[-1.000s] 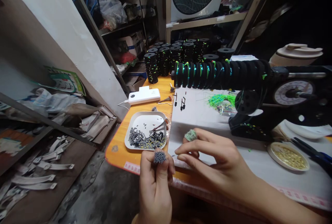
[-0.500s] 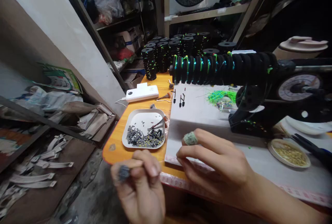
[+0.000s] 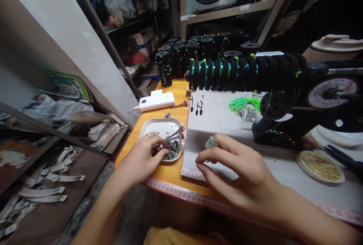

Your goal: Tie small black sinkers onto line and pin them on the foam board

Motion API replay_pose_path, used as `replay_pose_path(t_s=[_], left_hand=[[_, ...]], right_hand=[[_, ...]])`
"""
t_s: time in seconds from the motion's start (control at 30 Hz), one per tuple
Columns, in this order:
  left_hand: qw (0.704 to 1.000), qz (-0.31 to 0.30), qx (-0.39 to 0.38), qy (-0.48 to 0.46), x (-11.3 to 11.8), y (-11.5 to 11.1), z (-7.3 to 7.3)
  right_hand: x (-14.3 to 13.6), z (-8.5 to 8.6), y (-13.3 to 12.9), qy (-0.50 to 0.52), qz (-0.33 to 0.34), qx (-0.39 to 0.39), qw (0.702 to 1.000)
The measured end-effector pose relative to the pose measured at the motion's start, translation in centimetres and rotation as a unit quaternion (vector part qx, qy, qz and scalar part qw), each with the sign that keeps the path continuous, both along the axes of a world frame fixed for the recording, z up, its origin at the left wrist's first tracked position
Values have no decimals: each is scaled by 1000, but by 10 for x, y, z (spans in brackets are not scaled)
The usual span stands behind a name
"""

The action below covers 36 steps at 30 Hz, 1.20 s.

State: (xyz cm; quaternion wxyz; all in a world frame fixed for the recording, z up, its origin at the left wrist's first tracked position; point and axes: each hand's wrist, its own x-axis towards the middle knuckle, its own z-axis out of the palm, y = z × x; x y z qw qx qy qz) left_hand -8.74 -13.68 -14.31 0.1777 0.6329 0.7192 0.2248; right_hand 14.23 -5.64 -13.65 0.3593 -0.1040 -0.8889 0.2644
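Note:
My left hand (image 3: 143, 156) reaches into a white tray (image 3: 146, 125) with its fingers bent down and drawn together. Under them lies a heap of small dark grey and black pieces (image 3: 174, 150), some with yellow bits. Whatever sits between those fingertips is hidden. To the right, my right hand (image 3: 235, 165) hovers over the front edge of the white board (image 3: 195, 135). Its thumb and a finger come together in a pinch, and anything there is too small to name. A grey-green wrap (image 3: 210, 142) covers one fingertip of this hand.
A black winding machine (image 3: 283, 112) carries a ribbed black roll (image 3: 241, 72) with green and blue strands. Behind stand several black spools (image 3: 178, 59). Also here: a white power bank (image 3: 157, 101), green strands (image 3: 244, 104), a dish of gold-coloured bits (image 3: 321, 166) and a tape measure (image 3: 181, 193) along the edge.
My left hand has moved from in front of the table up and forward into the tray, now turned palm down. My right hand stays nearly in place. The view has shifted slightly.

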Motion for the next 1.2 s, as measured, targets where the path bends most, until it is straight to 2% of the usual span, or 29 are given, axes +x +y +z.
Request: replay_pose_path(t_s=[0.13,0.3,0.43,0.5,0.53,0.57,0.63,0.7,0.73,0.8,0.87,0.93,1.07,1.2], left_hand=[[999,-24,-25,6,1,8,1],[1000,2,8,-19,0,8,1],[994,47,52,-89,11,-2,0],[976,83,81,-185,26,-9,-5],[945,112,100,-291,37,-12,-8],[896,135,117,-406,48,-15,-11],[795,153,104,-577,71,-19,-16],[711,162,91,-679,90,-21,-19],[678,165,86,-711,97,-21,-20],[633,170,81,-751,106,-21,-20],[609,171,80,-770,110,-21,-20],[599,171,84,-778,110,-21,-19],[594,172,92,-781,109,-21,-17],[601,164,84,-778,109,-20,-15]], right_hand=[[0,-2,0,6,1,-17,1000],[0,-3,0,20,4,-27,999],[-2,-3,0,31,-17,-23,999],[-3,-2,-2,39,-29,-26,998],[-4,-1,-4,44,-31,-32,998],[-4,0,-5,49,-31,-40,997],[-4,0,-8,59,-18,-65,996],[-4,0,-11,64,-5,-93,994],[-3,0,-11,64,0,-104,993],[-3,0,-12,64,2,-114,991],[-2,0,-11,68,3,-114,991],[-1,0,-11,71,8,-115,991],[0,1,-12,72,13,-120,990],[0,2,-12,72,15,-120,990]])
